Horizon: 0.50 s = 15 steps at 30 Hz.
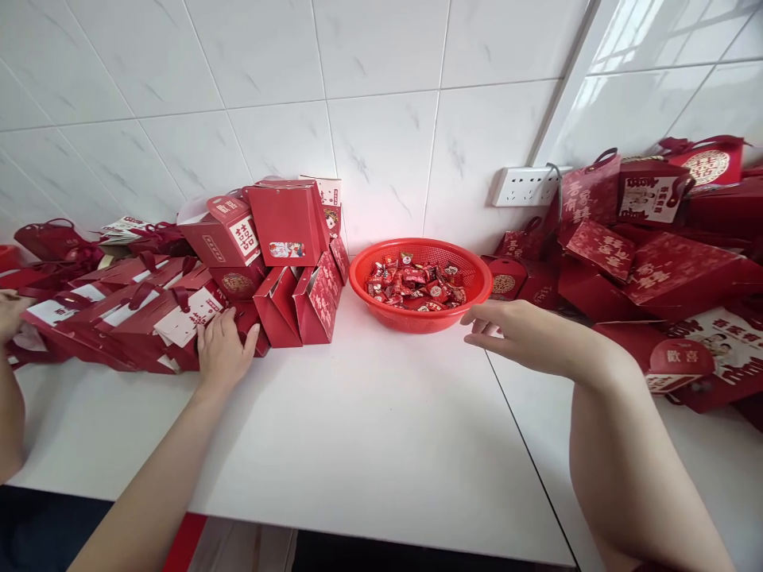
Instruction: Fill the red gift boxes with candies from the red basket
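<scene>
My left hand (226, 345) rests against the row of red gift boxes, its fingers spread over the front of a small dark red box (249, 319). A white tag (187, 316) hangs just beside those fingertips. Nothing shows inside that hand. Over on the right, my right hand (513, 330) hovers by the rim of a red plastic basket (417, 319), fingers loosely bent and apart, with nothing visible in them. Small red wrapped candies (417, 284) fill the basket's bottom. Two upright red gift bags (298, 306) stand between my left hand and the basket.
Red boxes with ribbon handles (128, 314) line the left side, where another person's hand (9, 314) reaches in. A big heap of red boxes (661, 270) lies at right. A white power strip (528, 187) is against the tiled wall. A seam crosses the white table (381, 445).
</scene>
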Tool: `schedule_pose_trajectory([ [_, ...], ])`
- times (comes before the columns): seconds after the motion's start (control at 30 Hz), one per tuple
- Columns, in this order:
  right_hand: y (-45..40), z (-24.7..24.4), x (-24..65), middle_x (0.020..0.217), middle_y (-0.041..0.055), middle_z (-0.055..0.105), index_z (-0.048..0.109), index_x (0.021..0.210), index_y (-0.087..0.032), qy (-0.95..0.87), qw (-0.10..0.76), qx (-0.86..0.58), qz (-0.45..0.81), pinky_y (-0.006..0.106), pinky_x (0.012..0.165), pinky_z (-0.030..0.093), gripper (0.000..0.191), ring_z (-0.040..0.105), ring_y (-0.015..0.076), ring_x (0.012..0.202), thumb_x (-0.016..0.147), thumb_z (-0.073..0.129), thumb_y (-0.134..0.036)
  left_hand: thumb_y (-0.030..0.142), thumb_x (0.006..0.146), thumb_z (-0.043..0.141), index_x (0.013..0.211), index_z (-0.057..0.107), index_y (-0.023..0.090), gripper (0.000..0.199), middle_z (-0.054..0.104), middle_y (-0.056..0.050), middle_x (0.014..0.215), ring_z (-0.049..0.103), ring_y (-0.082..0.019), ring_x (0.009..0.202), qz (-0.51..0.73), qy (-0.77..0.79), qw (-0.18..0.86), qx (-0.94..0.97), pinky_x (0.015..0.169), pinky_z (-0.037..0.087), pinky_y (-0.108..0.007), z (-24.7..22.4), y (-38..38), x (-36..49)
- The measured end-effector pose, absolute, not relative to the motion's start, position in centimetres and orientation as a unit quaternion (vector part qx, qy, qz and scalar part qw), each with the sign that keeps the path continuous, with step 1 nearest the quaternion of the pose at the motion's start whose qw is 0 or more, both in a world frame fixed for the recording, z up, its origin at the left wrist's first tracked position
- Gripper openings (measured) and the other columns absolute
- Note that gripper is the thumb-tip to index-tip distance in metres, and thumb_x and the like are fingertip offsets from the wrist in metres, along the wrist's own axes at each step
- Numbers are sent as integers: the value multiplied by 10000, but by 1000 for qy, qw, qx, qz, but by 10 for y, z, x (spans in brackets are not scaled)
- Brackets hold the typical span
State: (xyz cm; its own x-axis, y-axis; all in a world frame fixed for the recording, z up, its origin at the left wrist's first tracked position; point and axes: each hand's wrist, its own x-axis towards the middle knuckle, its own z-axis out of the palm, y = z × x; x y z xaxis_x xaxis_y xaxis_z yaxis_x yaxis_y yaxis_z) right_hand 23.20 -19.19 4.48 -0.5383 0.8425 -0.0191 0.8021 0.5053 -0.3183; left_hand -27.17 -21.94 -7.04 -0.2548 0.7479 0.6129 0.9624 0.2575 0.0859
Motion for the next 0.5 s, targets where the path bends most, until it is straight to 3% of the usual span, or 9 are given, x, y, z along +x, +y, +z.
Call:
schedule_pose_trajectory([
  [0.2, -189, 49, 250, 1017, 61, 718, 630, 1094, -223, -829, 84, -522, 180, 350, 784, 513, 305, 668, 228, 916, 918, 477, -421, 468, 952, 364, 1407, 419, 44, 625, 523, -226, 1382, 466, -365, 1309, -255, -736, 241, -579, 1160, 212, -580, -51, -225, -268],
  [0.37, -188, 61, 289, 1130, 50, 695, 641, 1141, -261, -773, 129, -598, 169, 349, 828, 489, 362, 643, 252, 1011, 911, 477, -488, 365, 941, 497, 1520, 277, 183, 646, 268, -76, 1582, 308, -348, 1427, -339, -624, 292, -641, 1203, 234, -490, -7, -243, -209],
  [0.5, -187, 63, 337, 1244, 86, 643, 625, 1185, -257, -649, 172, -728, 136, 349, 863, 434, 363, 593, 268, 1091, 937, 436, -444, 277, 884, 606, 1423, 441, 254, 564, 451, -78, 1472, 497, -292, 1302, -324, -450, 237, -798, 1141, 369, -440, 4, -243, -141],
])
